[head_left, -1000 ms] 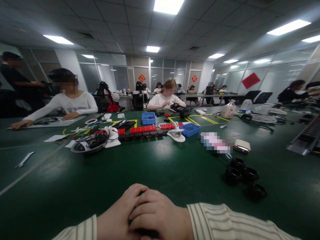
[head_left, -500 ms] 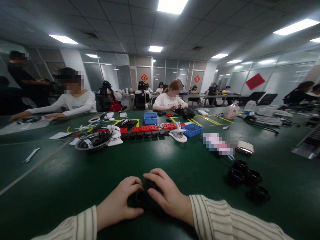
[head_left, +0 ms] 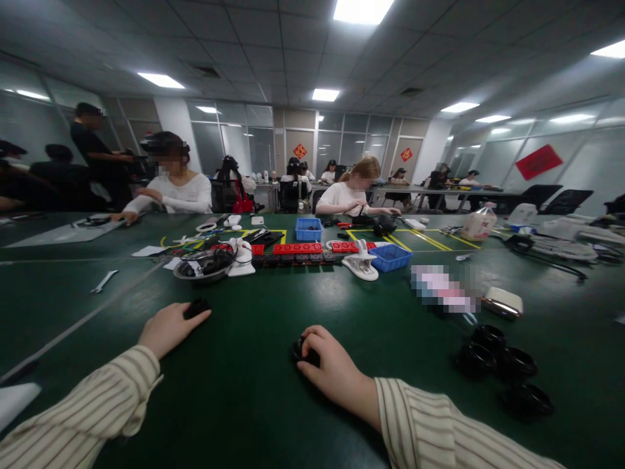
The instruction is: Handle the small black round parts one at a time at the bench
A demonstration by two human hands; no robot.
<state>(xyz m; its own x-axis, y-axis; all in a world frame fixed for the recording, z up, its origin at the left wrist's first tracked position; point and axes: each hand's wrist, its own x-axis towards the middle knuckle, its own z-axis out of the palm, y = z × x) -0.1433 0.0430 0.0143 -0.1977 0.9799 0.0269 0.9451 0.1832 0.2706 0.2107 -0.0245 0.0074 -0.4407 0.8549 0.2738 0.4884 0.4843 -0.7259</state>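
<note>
My left hand (head_left: 168, 327) is stretched out to the left over the green table, its fingers closed round a small black part (head_left: 198, 307). Nearer the middle, my right hand (head_left: 329, 361) grips a black round part (head_left: 299, 350) at the table top, thumb and fingers curled about it. Most of both parts is hidden by the fingers, so I cannot tell their exact kind. To the right of my right hand sit several black ring-shaped parts (head_left: 518, 362) with hollow tops, grouped close together.
Ahead lie a metal bowl of cables (head_left: 205, 268), a red-and-black strip (head_left: 297, 249), a white clip stand (head_left: 361, 264) and a blue tray (head_left: 390, 258). At right is a cream case (head_left: 502, 303); at left, a wrench (head_left: 104, 281). Co-workers sit across the table.
My hands, close together before, are now apart: the left has moved far left and forward with a black part. The right stays near the middle with its part. The view has turned slightly left.
</note>
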